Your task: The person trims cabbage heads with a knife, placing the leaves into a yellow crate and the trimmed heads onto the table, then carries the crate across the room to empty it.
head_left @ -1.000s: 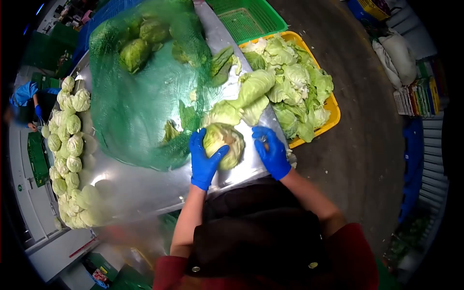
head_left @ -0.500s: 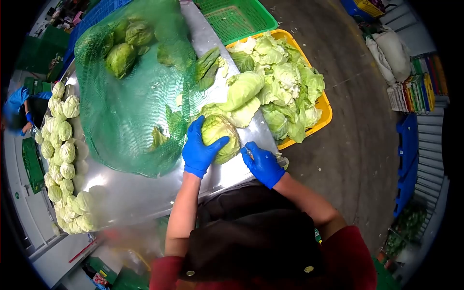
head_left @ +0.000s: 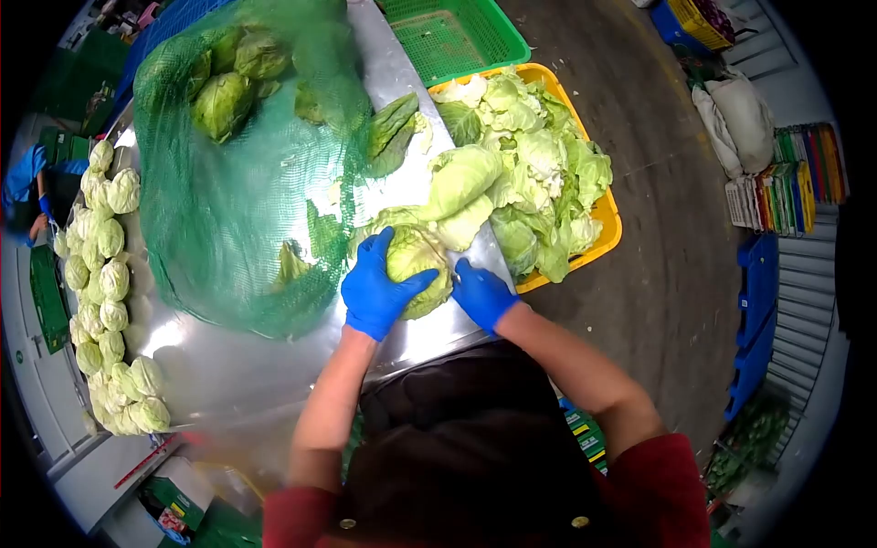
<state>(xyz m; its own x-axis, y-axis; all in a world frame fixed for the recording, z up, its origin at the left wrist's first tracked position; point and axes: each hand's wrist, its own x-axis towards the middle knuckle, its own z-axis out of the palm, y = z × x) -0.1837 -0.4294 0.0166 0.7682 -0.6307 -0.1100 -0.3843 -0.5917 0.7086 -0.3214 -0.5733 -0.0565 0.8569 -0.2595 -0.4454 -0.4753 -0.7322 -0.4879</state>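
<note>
My left hand (head_left: 376,288), in a blue glove, is wrapped round the left side of a pale green cabbage (head_left: 418,265) on the metal table, thumb across its front. Close against the cabbage's right side is my right hand (head_left: 482,294), also gloved in blue, with its fingers curled. A small bit of something shows at its fingertips, but the hand hides the rest. Loose outer leaves (head_left: 461,187) lie just beyond the cabbage. Left of my hands, a green mesh bag (head_left: 237,228) is spread on the table, with several darker cabbages (head_left: 222,107) in its far part.
Trimmed cabbages (head_left: 114,279) line the table's left edge. A yellow crate (head_left: 607,233) heaped with leaves stands off the right edge, with a green crate (head_left: 457,41) behind it. A co-worker's blue sleeve (head_left: 26,173) shows at far left.
My right hand has shifted slightly left and turned, closer against the cabbage. A small metal-like piece visible at its fingers earlier is now mostly hidden. My left hand keeps its hold.
</note>
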